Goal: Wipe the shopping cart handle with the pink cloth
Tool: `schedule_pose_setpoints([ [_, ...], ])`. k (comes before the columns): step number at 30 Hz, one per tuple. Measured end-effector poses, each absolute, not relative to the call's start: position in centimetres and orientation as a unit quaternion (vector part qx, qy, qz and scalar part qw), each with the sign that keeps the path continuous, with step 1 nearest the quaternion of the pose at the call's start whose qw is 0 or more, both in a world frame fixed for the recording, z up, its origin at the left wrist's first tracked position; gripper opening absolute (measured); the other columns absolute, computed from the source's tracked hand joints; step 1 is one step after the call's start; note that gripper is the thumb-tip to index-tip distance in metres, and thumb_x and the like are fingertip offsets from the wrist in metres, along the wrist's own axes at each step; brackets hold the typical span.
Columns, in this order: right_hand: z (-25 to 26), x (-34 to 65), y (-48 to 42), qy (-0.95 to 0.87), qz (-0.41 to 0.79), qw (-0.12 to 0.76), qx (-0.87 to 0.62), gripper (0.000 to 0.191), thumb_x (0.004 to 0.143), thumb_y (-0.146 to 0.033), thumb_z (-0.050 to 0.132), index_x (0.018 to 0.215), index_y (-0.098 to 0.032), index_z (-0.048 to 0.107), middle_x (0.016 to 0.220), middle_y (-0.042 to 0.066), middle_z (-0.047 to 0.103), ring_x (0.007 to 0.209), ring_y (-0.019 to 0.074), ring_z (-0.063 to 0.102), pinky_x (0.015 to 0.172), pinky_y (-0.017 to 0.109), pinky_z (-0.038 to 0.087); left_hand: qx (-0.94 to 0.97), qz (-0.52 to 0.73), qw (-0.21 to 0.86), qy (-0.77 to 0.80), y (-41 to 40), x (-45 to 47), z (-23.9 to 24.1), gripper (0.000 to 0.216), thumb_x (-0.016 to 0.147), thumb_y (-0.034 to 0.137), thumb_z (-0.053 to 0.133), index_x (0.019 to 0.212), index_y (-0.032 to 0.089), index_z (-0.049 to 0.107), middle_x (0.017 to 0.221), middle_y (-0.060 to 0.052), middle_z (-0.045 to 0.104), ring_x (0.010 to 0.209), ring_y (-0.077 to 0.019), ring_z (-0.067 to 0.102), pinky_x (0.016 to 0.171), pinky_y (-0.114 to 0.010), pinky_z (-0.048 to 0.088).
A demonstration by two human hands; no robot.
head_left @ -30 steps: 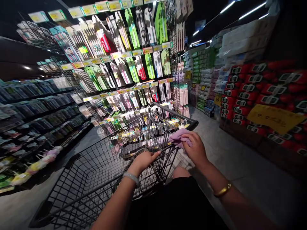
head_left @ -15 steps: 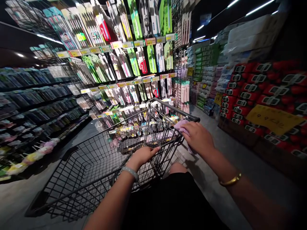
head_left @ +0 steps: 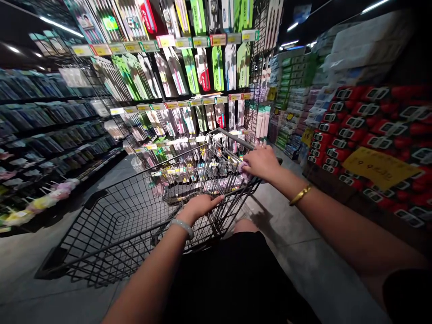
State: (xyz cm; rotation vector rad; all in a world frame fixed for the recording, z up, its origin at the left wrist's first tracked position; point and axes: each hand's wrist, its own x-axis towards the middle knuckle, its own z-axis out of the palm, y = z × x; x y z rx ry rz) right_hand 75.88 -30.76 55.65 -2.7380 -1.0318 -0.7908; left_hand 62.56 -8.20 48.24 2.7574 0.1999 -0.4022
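A black wire shopping cart (head_left: 128,220) stands in front of me, turned sideways in a shop aisle. My left hand (head_left: 199,207), with a pale bracelet at the wrist, is closed over the cart's wire edge near the folding child seat. My right hand (head_left: 259,163), with a gold bangle on the wrist, presses a lilac cloth (head_left: 241,168) against the cart's handle bar (head_left: 232,138). Only a small corner of the cloth shows under the fingers.
A rack of hanging toothbrush packs (head_left: 189,90) with yellow price tags rises behind the cart. Dark shelves (head_left: 50,130) of goods run along the left. Stacked red packages (head_left: 371,130) with a yellow sign stand on the right. Grey floor (head_left: 303,252) lies between.
My right hand has slid with the cloth along the handle bar, away from me and to the left. The left hand has kept its grip. The view has tilted down slightly.
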Motion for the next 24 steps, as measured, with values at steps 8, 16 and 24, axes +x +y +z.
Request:
schedule_pose_setpoints([
  [8,54.1,75.5,-31.3,-0.39,-0.231,0.076,-0.888,0.008,0.08,-0.028,0.069,0.086,-0.026,0.074,0.09,0.006,0.065,0.08,0.0201,0.052,0.067,0.031,0.028,0.977,-0.12,0.163,0.062,-8.1,62.3,48.1,0.095,0.077,0.091,0.012,0.08,0.018,0.072,0.081,-0.013,0.073,0.079,-0.0292,0.068,0.073,-0.034,0.047],
  [16,49.2,68.9,-24.3,-0.441,-0.191,0.124,-0.868,0.014,0.092,-0.032,0.057,0.097,-0.026,0.069,0.094,0.004,0.068,0.091,0.0199,0.055,0.072,0.029,0.032,0.979,-0.06,0.191,0.037,-8.0,61.4,48.0,0.074,0.095,0.064,0.016,0.092,0.017,0.073,0.094,-0.012,0.075,0.089,-0.0263,0.069,0.076,-0.031,0.047],
  [24,48.5,69.4,-23.3,-0.404,-0.159,0.126,-0.892,0.049,0.098,-0.052,0.038,0.08,-0.023,0.073,0.083,0.006,0.07,0.081,0.0191,0.062,0.066,0.028,0.035,0.992,-0.029,0.09,0.088,-6.1,58.5,48.5,0.066,0.099,0.052,0.017,0.093,0.018,0.073,0.1,-0.013,0.074,0.094,-0.027,0.068,0.081,-0.033,0.047],
])
